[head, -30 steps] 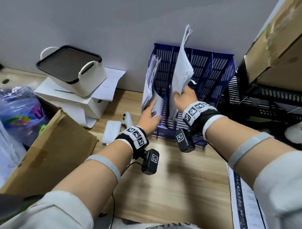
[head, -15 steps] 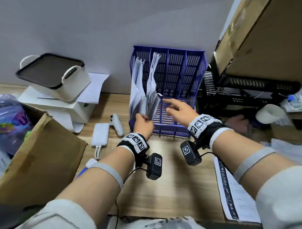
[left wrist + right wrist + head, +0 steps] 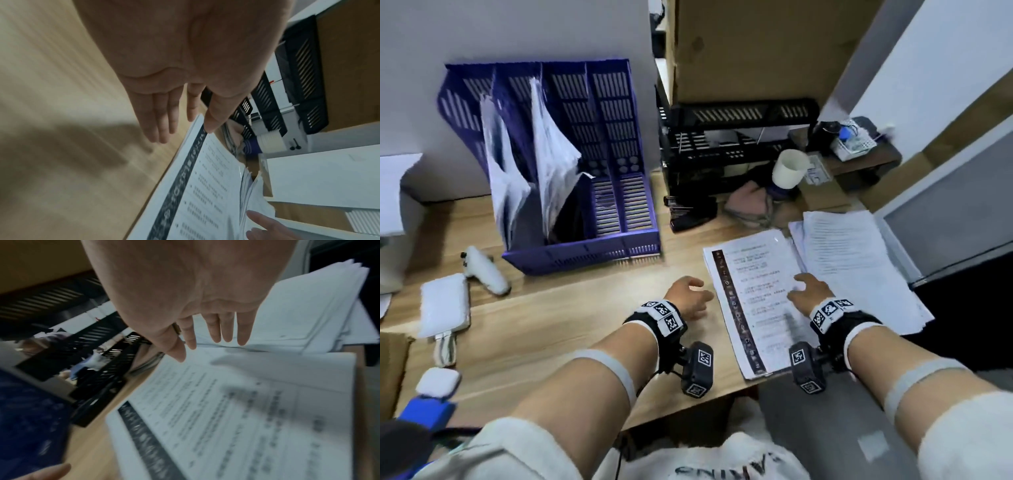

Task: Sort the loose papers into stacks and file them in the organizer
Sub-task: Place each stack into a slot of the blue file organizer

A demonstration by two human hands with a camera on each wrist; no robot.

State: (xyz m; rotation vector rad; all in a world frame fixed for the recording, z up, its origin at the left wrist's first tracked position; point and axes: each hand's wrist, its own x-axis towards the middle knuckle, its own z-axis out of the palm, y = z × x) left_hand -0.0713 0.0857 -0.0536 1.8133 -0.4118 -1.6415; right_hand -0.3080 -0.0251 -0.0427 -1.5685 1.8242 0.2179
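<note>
Two paper stacks wait by your hands.
Your left hand (image 3: 686,296) and right hand (image 3: 812,293) hang relaxed, fingers straight, holding nothing, over the printed stack (image 3: 755,294) at the tabletop's (image 3: 558,318) near right edge.

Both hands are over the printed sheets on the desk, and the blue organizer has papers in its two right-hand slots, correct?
Not quite. In the head view the blue organizer holds its papers in the two left-hand slots; the two right-hand slots look empty. The rest is close: the right hand is over the printed sheets on the desk, the left hand at their left edge.
</note>
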